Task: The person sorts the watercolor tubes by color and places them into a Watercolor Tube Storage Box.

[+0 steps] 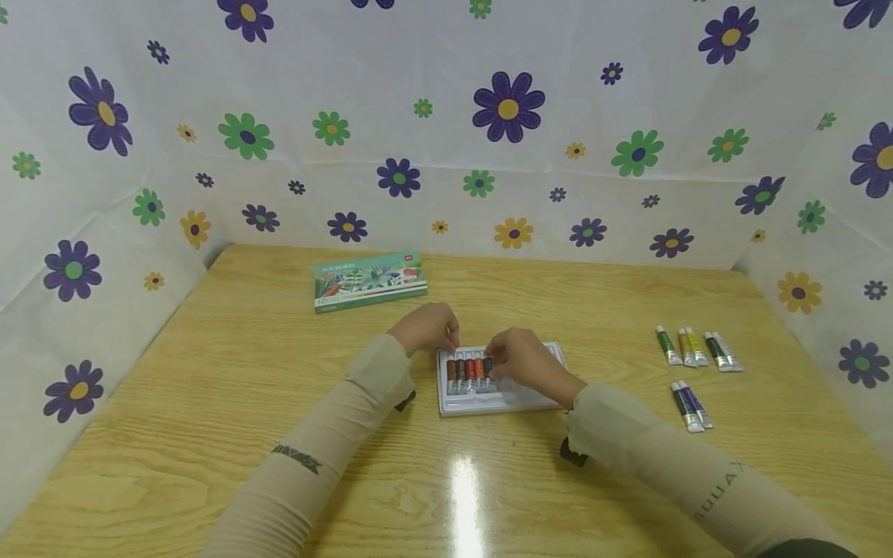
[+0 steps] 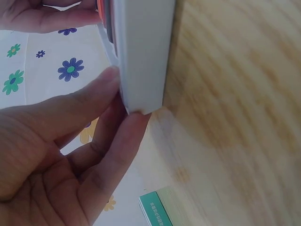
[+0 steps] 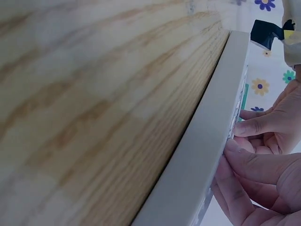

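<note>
A white plastic tray (image 1: 460, 408) lies on the table with a row of paint tubes (image 1: 469, 373) in brown, red and orange at its left side. My left hand (image 1: 429, 329) is at the tray's back left corner. In the left wrist view its thumb (image 2: 101, 84) rests on the tray's rim while a fingertip touches the end wall (image 2: 146, 61). My right hand (image 1: 526, 360) is over the middle of the tray, its thumb and fingers pinching a dark green paint tube (image 1: 488, 364). In the right wrist view the thumb (image 3: 254, 162) is down at the rim, and the tube is hidden.
A green paint box (image 1: 370, 283) with a printed picture lies behind the tray, to the left. On the right side of the table lie several loose tubes: green (image 1: 668, 346), yellow (image 1: 694, 347), grey (image 1: 725, 353) and dark blue (image 1: 691, 406). Flowered cloth (image 1: 446, 116) surrounds the table's back and sides.
</note>
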The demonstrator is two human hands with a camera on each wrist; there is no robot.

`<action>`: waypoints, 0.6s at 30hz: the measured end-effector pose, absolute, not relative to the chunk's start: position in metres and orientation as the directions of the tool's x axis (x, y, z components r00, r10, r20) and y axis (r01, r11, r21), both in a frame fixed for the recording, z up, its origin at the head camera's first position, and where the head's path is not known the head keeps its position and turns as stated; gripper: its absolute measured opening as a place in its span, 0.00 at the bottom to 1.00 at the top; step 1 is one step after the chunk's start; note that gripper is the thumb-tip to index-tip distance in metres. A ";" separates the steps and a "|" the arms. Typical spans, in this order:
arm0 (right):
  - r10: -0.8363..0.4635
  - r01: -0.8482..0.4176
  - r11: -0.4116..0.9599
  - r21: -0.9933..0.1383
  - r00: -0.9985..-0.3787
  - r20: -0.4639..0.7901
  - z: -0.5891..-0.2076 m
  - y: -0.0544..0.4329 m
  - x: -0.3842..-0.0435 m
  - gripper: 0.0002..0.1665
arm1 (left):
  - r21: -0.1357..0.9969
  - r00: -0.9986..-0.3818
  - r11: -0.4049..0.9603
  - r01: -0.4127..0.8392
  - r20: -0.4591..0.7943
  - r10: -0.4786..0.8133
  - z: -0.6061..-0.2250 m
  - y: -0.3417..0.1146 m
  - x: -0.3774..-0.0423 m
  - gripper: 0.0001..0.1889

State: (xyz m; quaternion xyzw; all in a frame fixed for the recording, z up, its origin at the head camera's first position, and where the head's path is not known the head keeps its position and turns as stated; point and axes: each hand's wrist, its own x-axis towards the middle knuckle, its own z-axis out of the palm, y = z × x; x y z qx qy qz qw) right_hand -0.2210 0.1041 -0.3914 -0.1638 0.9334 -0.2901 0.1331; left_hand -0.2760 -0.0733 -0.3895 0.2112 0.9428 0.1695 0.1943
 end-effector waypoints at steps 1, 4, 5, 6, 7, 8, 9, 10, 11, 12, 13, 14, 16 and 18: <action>-0.385 -0.230 0.776 -0.588 -0.910 -0.153 -0.392 0.105 -0.221 0.16 | 0.404 -0.835 0.853 0.331 -0.295 0.464 -0.390 -0.073 -0.276 0.02; -0.394 -0.230 0.766 -0.601 -0.906 -0.155 -0.392 0.107 -0.222 0.16 | 0.406 -0.835 0.853 0.328 -0.298 0.463 -0.390 -0.073 -0.277 0.02; -0.395 -0.228 0.762 -0.607 -0.905 -0.157 -0.392 0.107 -0.222 0.16 | 0.404 -0.835 0.853 0.329 -0.298 0.463 -0.390 -0.073 -0.277 0.02; -0.397 -0.225 0.757 -0.613 -0.904 -0.159 -0.392 0.108 -0.222 0.16 | 0.404 -0.835 0.854 0.328 -0.299 0.462 -0.390 -0.073 -0.277 0.02; -0.397 -0.221 0.754 -0.619 -0.903 -0.162 -0.393 0.108 -0.222 0.17 | 0.403 -0.835 0.855 0.327 -0.300 0.461 -0.390 -0.073 -0.277 0.02; -0.398 -0.217 0.751 -0.624 -0.902 -0.166 -0.393 0.109 -0.222 0.17 | 0.404 -0.835 0.855 0.325 -0.302 0.459 -0.390 -0.073 -0.277 0.02; -0.399 -0.213 0.747 -0.629 -0.901 -0.169 -0.393 0.110 -0.222 0.17 | 0.405 -0.836 0.856 0.322 -0.303 0.457 -0.391 -0.073 -0.277 0.02; -0.398 -0.209 0.746 -0.632 -0.901 -0.172 -0.393 0.110 -0.222 0.17 | 0.404 -0.837 0.857 0.319 -0.305 0.455 -0.390 -0.073 -0.277 0.02; -0.397 -0.204 0.744 -0.636 -0.901 -0.175 -0.393 0.111 -0.221 0.17 | 0.404 -0.837 0.858 0.317 -0.306 0.453 -0.390 -0.073 -0.277 0.02; -0.398 -0.201 0.740 -0.641 -0.900 -0.177 -0.393 0.111 -0.221 0.18 | 0.403 -0.838 0.859 0.316 -0.307 0.452 -0.390 -0.073 -0.277 0.02; -0.398 -0.199 0.739 -0.644 -0.900 -0.178 -0.393 0.112 -0.221 0.18 | 0.403 -0.838 0.860 0.314 -0.308 0.450 -0.390 -0.073 -0.276 0.03; -0.398 -0.198 0.737 -0.646 -0.900 -0.178 -0.392 0.112 -0.221 0.18 | 0.403 -0.839 0.860 0.314 -0.308 0.450 -0.390 -0.073 -0.276 0.03; -0.401 -0.208 0.739 -0.640 -0.900 -0.169 -0.392 0.113 -0.221 0.18 | 0.401 -0.838 0.860 0.316 -0.307 0.451 -0.389 -0.073 -0.276 0.03; -0.404 -0.219 0.742 -0.633 -0.901 -0.162 -0.391 0.114 -0.221 0.17 | 0.400 -0.838 0.859 0.319 -0.305 0.453 -0.389 -0.074 -0.276 0.03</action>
